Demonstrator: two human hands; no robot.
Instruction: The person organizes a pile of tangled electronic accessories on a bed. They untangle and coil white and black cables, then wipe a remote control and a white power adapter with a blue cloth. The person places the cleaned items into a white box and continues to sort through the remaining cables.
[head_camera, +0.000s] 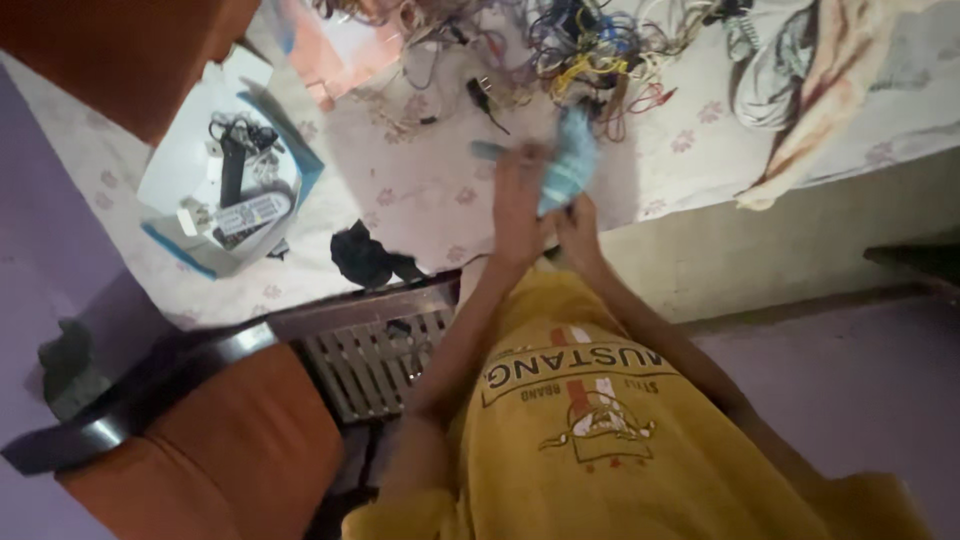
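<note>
A: Closest to us, the yellow shirt (600, 440) fills the bottom of the view, both arms reaching out and away from it.

B: And the hands meet over the edge of the flowered bedsheet (420, 190). The left hand (518, 215) lies flat against a light blue cloth (570, 165), fingers stretched along it. The right hand (578, 222) pinches the cloth's lower end, fingers closed on it.

A: Risk here, I'd say: that cloth hangs right beside the tangle of wires (590, 50). One sweep and, in my view, it snags a lead and drags the whole knot toward the edge.

B: Agreed. The black bundle (365, 255) also sits near the bed's edge, close to the left elbow; a nudge could knock it off.

A: What can't we read?

B: Plenty. The cloth is blurred, so I can't tell if it's a rag, a glove or a pouch. The left thumb is hidden behind it.

A: Farther left, the open white box (190, 170) holds a remote and dark cables, but the small bits are too dim to name.

B: And the striped fabric (830, 90) at far right is cut off by the frame.
</note>
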